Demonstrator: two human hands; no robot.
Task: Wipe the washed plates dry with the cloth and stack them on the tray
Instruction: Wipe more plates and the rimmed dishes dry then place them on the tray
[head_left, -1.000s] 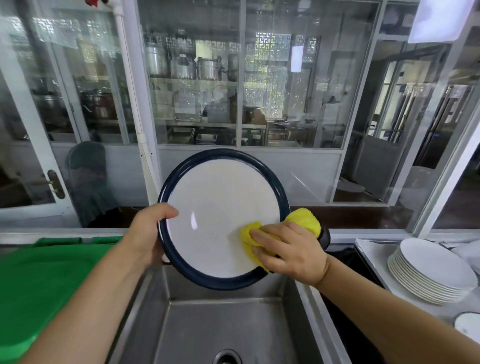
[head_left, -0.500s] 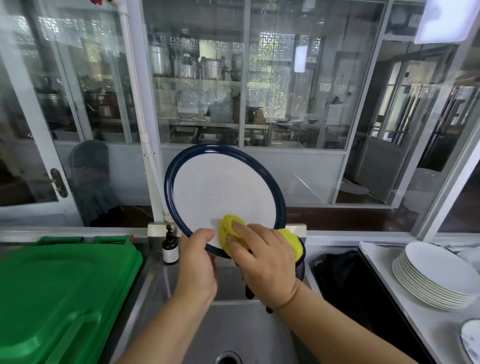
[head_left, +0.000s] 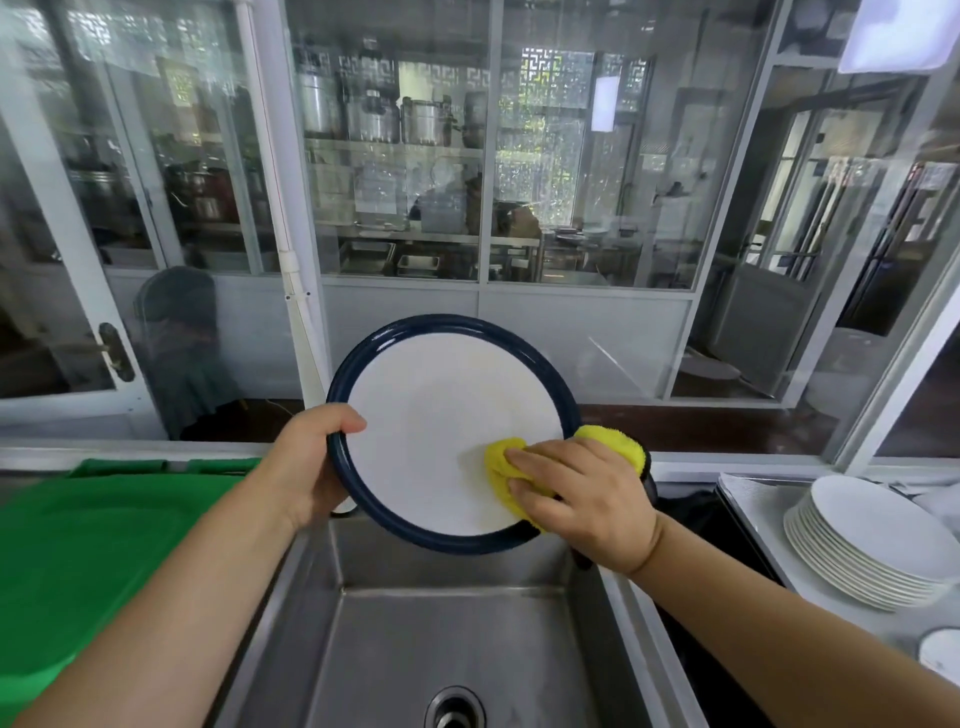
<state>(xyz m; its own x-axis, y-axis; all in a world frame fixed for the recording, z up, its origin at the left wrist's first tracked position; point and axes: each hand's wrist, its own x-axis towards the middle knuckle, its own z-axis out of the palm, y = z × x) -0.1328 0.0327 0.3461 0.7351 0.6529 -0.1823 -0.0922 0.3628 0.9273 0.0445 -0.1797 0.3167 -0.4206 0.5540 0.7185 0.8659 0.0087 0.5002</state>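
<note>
A steel sink (head_left: 415, 639) lies at six o'clock, its drain (head_left: 454, 709) at the bottom. A green lid (head_left: 93, 561) sits at eight o'clock. Pots (head_left: 374, 117) stand behind glass at twelve.

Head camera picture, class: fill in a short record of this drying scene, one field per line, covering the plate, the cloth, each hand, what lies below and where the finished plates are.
plate: dark-rimmed white plate, held tilted above the sink
cloth: yellow cloth against the plate's lower right face
left hand: left hand grips the plate's left rim
right hand: right hand presses the cloth onto the plate
below: steel sink
finished plates: stack of white plates at right
</note>
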